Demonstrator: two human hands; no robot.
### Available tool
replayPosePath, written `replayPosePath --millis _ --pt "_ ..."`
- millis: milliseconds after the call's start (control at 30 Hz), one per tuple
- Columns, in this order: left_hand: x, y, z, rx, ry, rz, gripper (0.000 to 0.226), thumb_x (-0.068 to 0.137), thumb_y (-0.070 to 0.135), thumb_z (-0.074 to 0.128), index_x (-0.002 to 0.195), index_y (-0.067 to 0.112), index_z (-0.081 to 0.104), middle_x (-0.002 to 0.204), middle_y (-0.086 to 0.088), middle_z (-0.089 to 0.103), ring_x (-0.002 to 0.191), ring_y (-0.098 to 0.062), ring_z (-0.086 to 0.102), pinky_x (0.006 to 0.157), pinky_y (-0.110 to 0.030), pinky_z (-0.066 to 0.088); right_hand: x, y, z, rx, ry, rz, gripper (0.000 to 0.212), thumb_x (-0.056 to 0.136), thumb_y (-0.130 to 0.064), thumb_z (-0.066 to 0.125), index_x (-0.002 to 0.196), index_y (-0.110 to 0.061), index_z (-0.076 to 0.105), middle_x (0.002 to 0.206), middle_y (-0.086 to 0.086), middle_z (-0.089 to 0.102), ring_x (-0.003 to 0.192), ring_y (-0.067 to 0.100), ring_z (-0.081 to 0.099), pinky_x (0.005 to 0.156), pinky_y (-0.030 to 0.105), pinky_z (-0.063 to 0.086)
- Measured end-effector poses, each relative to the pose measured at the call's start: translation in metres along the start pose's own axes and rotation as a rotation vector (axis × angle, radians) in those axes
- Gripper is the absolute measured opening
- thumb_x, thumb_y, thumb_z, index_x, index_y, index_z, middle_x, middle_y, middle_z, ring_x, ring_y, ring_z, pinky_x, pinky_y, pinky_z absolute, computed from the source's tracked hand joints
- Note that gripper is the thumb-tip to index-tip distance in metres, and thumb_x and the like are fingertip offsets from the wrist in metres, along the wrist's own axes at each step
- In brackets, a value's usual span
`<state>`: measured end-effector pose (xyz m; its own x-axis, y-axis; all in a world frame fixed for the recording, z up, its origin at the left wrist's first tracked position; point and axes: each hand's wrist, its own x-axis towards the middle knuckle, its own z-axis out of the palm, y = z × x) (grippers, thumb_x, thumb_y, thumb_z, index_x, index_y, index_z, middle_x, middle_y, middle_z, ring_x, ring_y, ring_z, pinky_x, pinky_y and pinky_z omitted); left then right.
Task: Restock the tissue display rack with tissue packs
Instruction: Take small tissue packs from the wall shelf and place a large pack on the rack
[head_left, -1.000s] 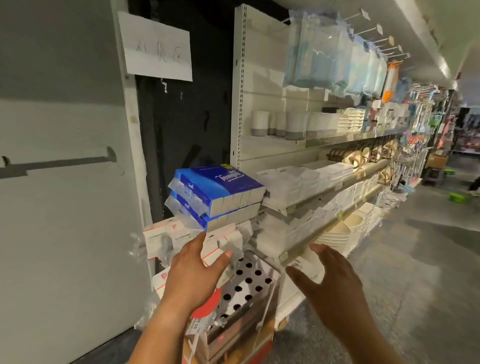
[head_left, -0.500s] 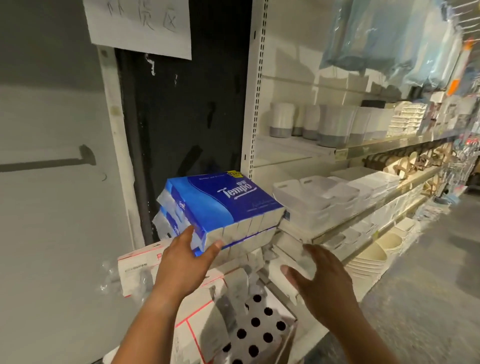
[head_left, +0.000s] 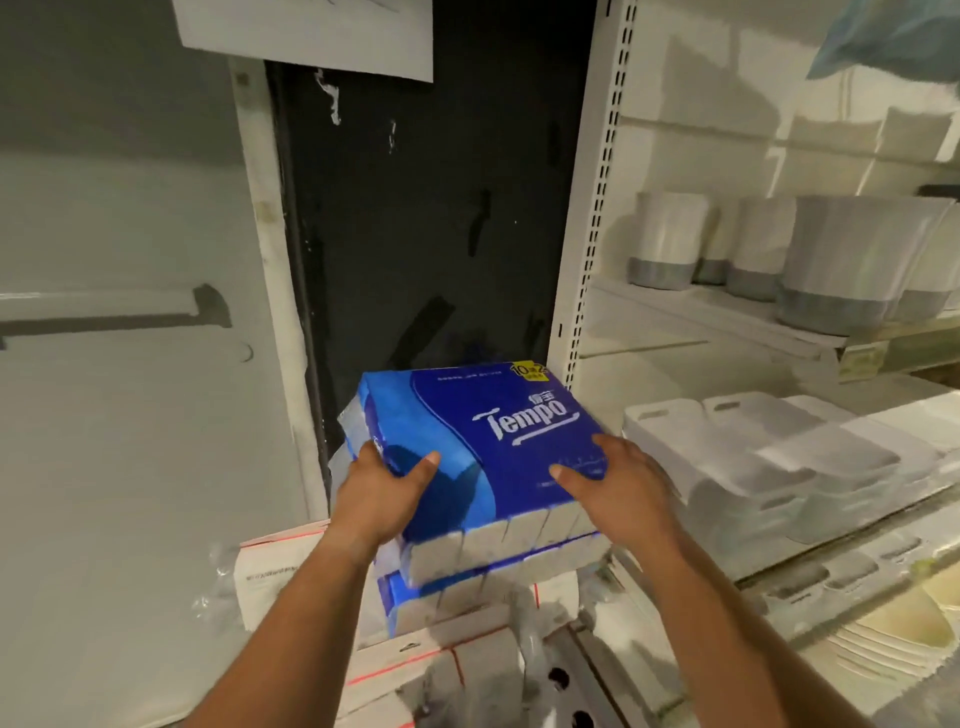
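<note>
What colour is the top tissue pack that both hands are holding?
The top tissue pack is blue with white lettering, seen best in the head view.

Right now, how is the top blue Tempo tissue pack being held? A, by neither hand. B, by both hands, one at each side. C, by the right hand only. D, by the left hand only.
B: the left hand grips the left side of the top Tempo tissue pack and the right hand grips its right side.
</note>
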<state>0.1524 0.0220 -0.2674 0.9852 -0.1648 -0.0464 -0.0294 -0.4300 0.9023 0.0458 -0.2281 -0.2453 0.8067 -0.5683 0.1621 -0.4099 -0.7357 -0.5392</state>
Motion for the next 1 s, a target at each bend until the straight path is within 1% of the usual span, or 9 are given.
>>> replayPosePath --millis 100,333,433,500,633,767,800,933,1000 --pt "0.044 -0.013 0.019 -0.021 0.045 -0.091 0.127 0.049 0.099 0.062 0.147 0.023 0.035 0.148 -0.005 0.053 0.128 -0.034 0.058 0.102 -0.057 0.055 0.058 0.016 0.002 -0.08 -0.059 -0.035 0.077 0.08 -0.074 0.062 0.14 -0.027 0.05 0.138 0.003 0.057 0.125 0.028 0.054 0.104 0.048 0.047" --pt "0.098 -0.017 0.039 0.024 0.123 -0.205 0.129 0.042 0.105 0.059 0.145 0.03 0.036 0.14 0.0 0.059 0.119 -0.029 0.064 0.101 -0.054 0.056 0.159 0.028 0.027 -0.036 -0.155 -0.064 0.077 0.085 -0.071 0.06 0.137 -0.017 0.046 0.134 0.009 0.057 0.12 0.029 0.057 0.1 0.047 0.049" --pt "0.103 -0.008 0.038 0.041 0.168 -0.265 0.111 0.068 0.082 0.075 0.15 0.022 0.033 0.144 -0.005 0.057 0.125 -0.034 0.061 0.106 -0.052 0.051 0.188 0.029 0.044 0.026 -0.243 -0.046 0.071 0.086 -0.068 0.061 0.133 -0.016 0.05 0.125 0.008 0.062 0.11 0.028 0.062 0.094 0.041 0.05" --pt "0.105 -0.004 0.035 0.024 0.148 -0.301 0.101 0.07 0.074 0.081 0.145 0.025 0.037 0.137 -0.003 0.06 0.121 -0.033 0.063 0.103 -0.05 0.053 0.202 0.031 0.05 0.175 -0.359 0.019 0.061 0.087 -0.062 0.066 0.126 -0.017 0.054 0.109 0.005 0.064 0.093 0.022 0.064 0.087 0.036 0.051" --pt "0.112 0.002 0.026 -0.181 0.039 -0.297 0.06 0.077 0.045 0.09 0.126 0.021 0.063 0.115 -0.004 0.076 0.102 -0.027 0.074 0.092 -0.048 0.061 0.228 0.039 0.052 0.395 -0.554 0.141 0.044 0.075 -0.056 0.082 0.098 -0.027 0.057 0.101 0.009 0.073 0.088 0.031 0.073 0.092 0.051 0.056" --pt "0.112 0.015 0.028 -0.274 0.034 -0.328 0.047 0.079 0.029 0.09 0.118 0.02 0.065 0.106 -0.004 0.077 0.095 -0.025 0.076 0.076 -0.039 0.062 0.241 0.044 0.052 0.551 -0.706 0.269 0.058 0.069 -0.052 0.087 0.109 -0.021 0.059 0.094 0.018 0.077 0.084 0.04 0.075 0.087 0.059 0.058" --pt "0.113 0.015 0.031 -0.27 0.053 -0.338 0.052 0.076 0.033 0.092 0.118 0.022 0.064 0.106 -0.004 0.077 0.095 -0.025 0.075 0.076 -0.039 0.061 0.244 0.044 0.053 0.58 -0.735 0.281 0.06 0.069 -0.052 0.087 0.112 -0.02 0.059 0.095 0.02 0.077 0.085 0.041 0.075 0.087 0.06 0.057" --pt "0.119 0.008 0.037 -0.233 0.105 -0.323 0.114 0.036 0.067 0.099 0.134 0.029 0.056 0.12 -0.001 0.073 0.105 -0.028 0.073 0.095 -0.054 0.059 0.244 0.046 0.055 0.641 -0.75 0.282 0.058 0.073 -0.048 0.084 0.116 -0.018 0.06 0.093 0.022 0.076 0.081 0.041 0.075 0.079 0.055 0.06" --pt "0.115 0.009 0.038 -0.224 0.109 -0.303 0.114 0.041 0.069 0.097 0.136 0.026 0.052 0.125 0.0 0.069 0.108 -0.026 0.07 0.098 -0.052 0.058 0.238 0.044 0.056 0.675 -0.725 0.235 0.051 0.076 -0.044 0.082 0.115 -0.016 0.062 0.089 0.021 0.076 0.077 0.039 0.075 0.072 0.05 0.061"
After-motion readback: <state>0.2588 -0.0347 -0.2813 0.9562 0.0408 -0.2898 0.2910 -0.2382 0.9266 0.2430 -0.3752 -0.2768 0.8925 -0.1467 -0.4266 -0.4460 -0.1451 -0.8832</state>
